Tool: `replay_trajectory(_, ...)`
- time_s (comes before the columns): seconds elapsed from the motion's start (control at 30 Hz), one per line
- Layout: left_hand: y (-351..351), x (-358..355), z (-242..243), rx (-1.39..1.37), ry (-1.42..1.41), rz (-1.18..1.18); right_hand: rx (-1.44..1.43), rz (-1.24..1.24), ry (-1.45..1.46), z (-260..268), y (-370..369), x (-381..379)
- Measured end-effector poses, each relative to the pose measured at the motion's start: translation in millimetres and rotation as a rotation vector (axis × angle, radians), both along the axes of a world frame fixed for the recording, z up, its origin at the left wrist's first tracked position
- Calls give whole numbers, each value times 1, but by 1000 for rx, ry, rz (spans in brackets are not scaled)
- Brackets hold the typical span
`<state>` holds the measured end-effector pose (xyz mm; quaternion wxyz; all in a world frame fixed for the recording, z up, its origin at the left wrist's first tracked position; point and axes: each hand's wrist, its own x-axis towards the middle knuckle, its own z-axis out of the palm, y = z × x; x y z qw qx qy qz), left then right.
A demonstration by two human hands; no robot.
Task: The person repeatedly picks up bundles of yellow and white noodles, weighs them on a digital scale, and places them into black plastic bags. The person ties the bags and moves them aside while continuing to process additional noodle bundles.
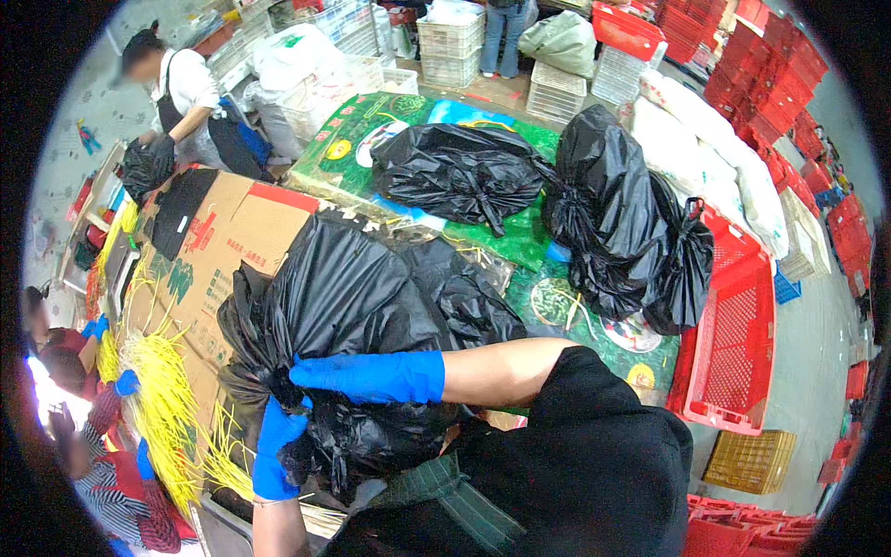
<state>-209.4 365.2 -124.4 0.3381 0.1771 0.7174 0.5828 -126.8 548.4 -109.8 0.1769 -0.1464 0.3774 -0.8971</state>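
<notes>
A large black plastic bag (pixel 348 285) lies before me on a flattened cardboard sheet (pixel 237 230), its gathered neck (pixel 261 327) pointing left. My right hand (pixel 362 376), in a blue glove, reaches across from the right and grips the base of that neck. Just below it, my left hand (pixel 278 438), also blue-gloved, closes on the same bunched plastic. The fingertips are partly hidden in the folds. Two filled and tied black bags, one lying flat (pixel 459 170) and one bulging (pixel 605 209), rest farther back on a green printed sheet.
Yellow plastic strips (pixel 163 411) hang in a bundle at the left. A red crate (pixel 731 341) stands to the right beside white sacks (pixel 710 160). One co-worker (pixel 184 97) handles a black bag at the upper left; others sit at the lower left.
</notes>
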Motion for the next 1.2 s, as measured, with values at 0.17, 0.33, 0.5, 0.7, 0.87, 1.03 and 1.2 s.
replay_trajectory(0.17,-26,-44,-84,95,17,305,602,47,278,21,29,-15)
replay_trajectory(0.33,-58,-39,-114,58,276,248,1352,-803,308,19,183,-68)
replay_trajectory(0.5,-90,-20,-96,362,-169,456,2087,-901,-225,-63,321,-25)
replay_trajectory(0.7,-63,-48,-107,1,121,361,916,-765,162,29,245,-5)
replay_trajectory(0.87,-25,-28,-78,35,21,321,605,-82,318,52,72,15)
replay_trajectory(1.03,0,-19,-23,55,-4,197,351,189,13,26,41,26)
replay_trajectory(1.2,28,-22,-33,-80,189,154,678,160,-33,18,69,21)
